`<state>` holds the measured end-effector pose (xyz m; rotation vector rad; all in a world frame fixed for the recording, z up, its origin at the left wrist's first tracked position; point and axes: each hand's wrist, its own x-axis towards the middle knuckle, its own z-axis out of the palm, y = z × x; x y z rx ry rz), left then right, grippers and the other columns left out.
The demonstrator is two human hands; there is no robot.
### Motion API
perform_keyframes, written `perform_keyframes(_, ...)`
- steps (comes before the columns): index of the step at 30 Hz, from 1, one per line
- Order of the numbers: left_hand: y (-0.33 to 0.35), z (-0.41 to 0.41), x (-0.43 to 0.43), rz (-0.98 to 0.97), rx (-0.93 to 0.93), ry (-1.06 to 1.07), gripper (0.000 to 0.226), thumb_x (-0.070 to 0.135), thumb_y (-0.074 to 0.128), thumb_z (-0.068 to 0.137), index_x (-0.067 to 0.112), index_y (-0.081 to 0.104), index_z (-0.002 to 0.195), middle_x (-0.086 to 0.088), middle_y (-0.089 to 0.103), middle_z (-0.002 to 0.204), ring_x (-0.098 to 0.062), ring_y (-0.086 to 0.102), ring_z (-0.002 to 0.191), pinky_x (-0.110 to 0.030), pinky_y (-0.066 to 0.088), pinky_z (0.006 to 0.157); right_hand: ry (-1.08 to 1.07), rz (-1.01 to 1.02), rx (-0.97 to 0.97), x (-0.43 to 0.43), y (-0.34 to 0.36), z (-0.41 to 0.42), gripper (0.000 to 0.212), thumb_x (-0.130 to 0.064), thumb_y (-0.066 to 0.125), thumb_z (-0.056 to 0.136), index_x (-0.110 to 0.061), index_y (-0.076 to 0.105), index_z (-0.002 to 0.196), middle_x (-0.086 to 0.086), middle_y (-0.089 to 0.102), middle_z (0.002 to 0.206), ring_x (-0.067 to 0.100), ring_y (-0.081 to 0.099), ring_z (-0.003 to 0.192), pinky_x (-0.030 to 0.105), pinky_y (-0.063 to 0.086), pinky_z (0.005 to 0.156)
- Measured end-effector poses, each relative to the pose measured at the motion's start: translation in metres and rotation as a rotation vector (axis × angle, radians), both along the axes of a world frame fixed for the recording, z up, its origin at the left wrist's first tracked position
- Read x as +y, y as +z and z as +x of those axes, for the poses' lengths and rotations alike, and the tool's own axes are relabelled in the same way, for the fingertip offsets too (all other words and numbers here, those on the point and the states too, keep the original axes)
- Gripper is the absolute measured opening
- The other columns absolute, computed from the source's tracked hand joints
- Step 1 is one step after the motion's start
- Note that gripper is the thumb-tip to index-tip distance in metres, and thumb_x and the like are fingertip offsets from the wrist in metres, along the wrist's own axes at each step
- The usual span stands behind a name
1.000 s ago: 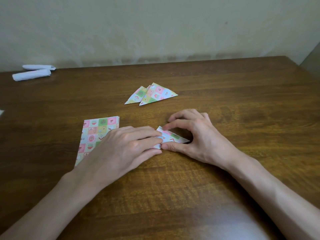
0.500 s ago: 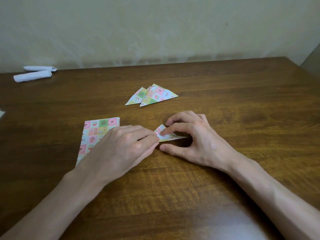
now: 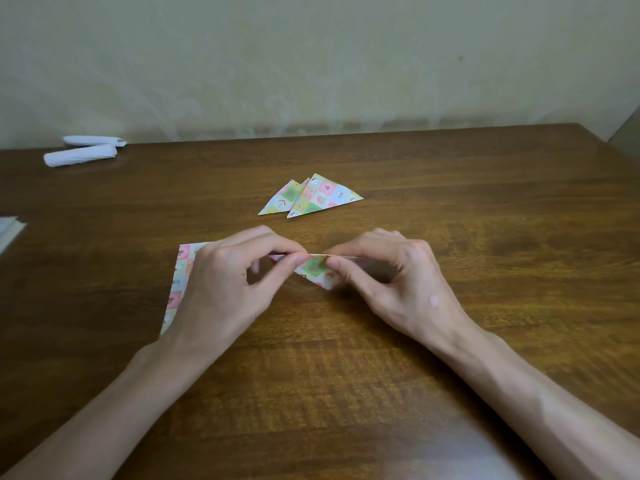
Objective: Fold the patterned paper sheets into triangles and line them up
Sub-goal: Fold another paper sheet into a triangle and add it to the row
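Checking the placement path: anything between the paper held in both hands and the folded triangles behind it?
Nothing visible: bare brown wooden table separates the folded patterned paper, pinched by the left hand and right hand, from the overlapping patterned paper triangles.

L hand (image 3: 221, 282) & R hand (image 3: 398, 278) close together; fingers (image 3: 263, 241) curled, both pinching folded paper (image 3: 317, 271).

A small triangle (image 3: 317, 271) is pinched between the left hand (image 3: 221, 289) and right hand (image 3: 398, 282). Two done triangles (image 3: 322, 197) overlap beyond them. Flat sheets (image 3: 181, 271) lie under the left hand.
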<state>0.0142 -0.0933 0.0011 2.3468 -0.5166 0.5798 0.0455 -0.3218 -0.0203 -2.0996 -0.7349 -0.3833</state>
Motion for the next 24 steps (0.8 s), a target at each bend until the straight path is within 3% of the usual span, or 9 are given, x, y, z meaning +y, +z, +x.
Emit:
perform_keyframes(7,0.002,-0.0026,-0.0043,-0.097,0.148,-0.029,0.014,0.037,0.071,0.09,0.029,0.081,0.095,0.014,0.069,0.082,-0.023,0.055,0.065,-0.043,0.045,0.06,0.055,0.097,0.181,0.0055,0.0054,-0.0066,0.005,-0.028,0.077,0.095,-0.024,0.08,0.093,-0.018,0.075,0.086,0.008,0.073,0.083,0.027,0.055,0.072)
perform_keyframes(12,-0.0003,-0.0009,0.0002,-0.246,0.307,-0.028,0.008,0.035,0.075,0.088,0.033,0.08,0.094,0.008,0.075,0.083,-0.03,0.067,0.07,-0.056,0.053,0.064,0.063,0.13,0.305,0.0025,0.0086,-0.0046,0.006,-0.03,0.078,0.093,-0.027,0.08,0.089,-0.016,0.076,0.082,0.01,0.073,0.081,0.025,0.054,0.071)
perform_keyframes(18,0.0022,-0.0025,-0.0018,-0.113,0.288,-0.034,0.007,0.038,0.074,0.088,0.034,0.08,0.089,0.014,0.071,0.085,-0.026,0.05,0.059,-0.047,0.045,0.059,0.042,-0.09,0.143,0.0047,0.0062,-0.0074,0.008,-0.041,0.072,0.093,-0.033,0.075,0.094,-0.019,0.07,0.087,0.011,0.063,0.091,0.038,0.052,0.077)
perform_keyframes(24,0.0091,-0.0051,-0.0043,-0.27,0.366,-0.051,0.015,0.033,0.076,0.085,0.026,0.082,0.097,0.012,0.076,0.081,-0.016,0.072,0.071,-0.046,0.056,0.069,0.076,0.015,0.269,0.0031,0.0085,-0.0043,0.012,-0.03,0.074,0.096,-0.027,0.074,0.084,-0.014,0.069,0.079,0.013,0.063,0.077,0.028,0.047,0.067)
